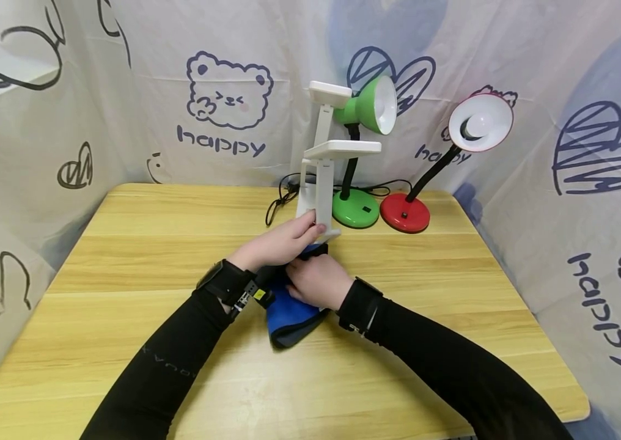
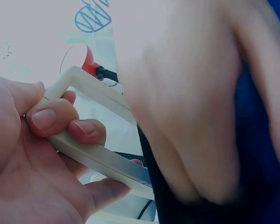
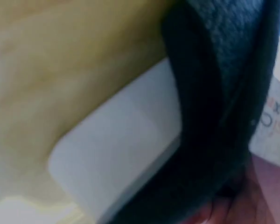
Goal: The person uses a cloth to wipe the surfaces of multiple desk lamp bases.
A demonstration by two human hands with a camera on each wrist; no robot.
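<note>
A white stand with two flat plates at different heights stands near the back middle of the table. My left hand grips its lower part; in the left wrist view, thumb and fingers curl round a white bar. A blue cloth with a dark edge lies bunched below the stand. My right hand holds this cloth with curled fingers, close beside the left hand. In the right wrist view the dark-edged cloth overlaps a rounded white plate of the stand.
Behind and right of the stand are a green desk lamp and a red desk lamp. A black cable lies coiled at the table's back edge. Printed white curtains surround the wooden table.
</note>
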